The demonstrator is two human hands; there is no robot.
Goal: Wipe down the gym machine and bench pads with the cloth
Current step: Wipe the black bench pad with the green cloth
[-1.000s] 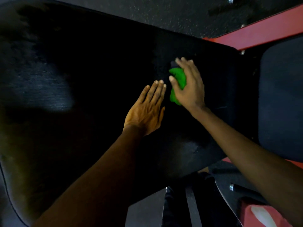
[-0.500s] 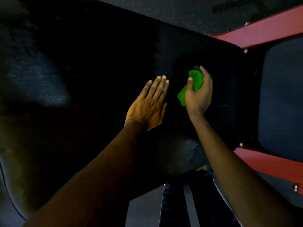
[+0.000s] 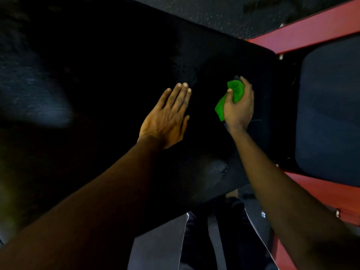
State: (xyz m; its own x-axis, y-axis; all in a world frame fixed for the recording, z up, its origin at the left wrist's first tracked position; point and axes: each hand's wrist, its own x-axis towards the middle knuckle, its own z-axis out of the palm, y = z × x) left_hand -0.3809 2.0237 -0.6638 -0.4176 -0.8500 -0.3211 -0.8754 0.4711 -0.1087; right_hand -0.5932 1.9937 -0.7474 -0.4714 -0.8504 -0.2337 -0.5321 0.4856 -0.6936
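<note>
A large black bench pad (image 3: pixel 97 75) fills most of the head view. My left hand (image 3: pixel 167 117) lies flat on it with straight fingers, near the middle. To its right, my right hand (image 3: pixel 238 108) grips a bunched green cloth (image 3: pixel 231 96) against the pad's right part, thumb curled over the cloth. Part of the cloth hangs out below my thumb.
A second dark pad (image 3: pixel 329 114) sits at the right, set in a red machine frame (image 3: pixel 311 30) that runs along the top right and lower right. Speckled dark floor (image 3: pixel 214 10) lies beyond the pad. My dark trousers (image 3: pixel 204 240) show at the bottom.
My right hand has swept the cloth to the right and curled round it, from flat fingers to a grip. My left hand has stayed flat in place.
</note>
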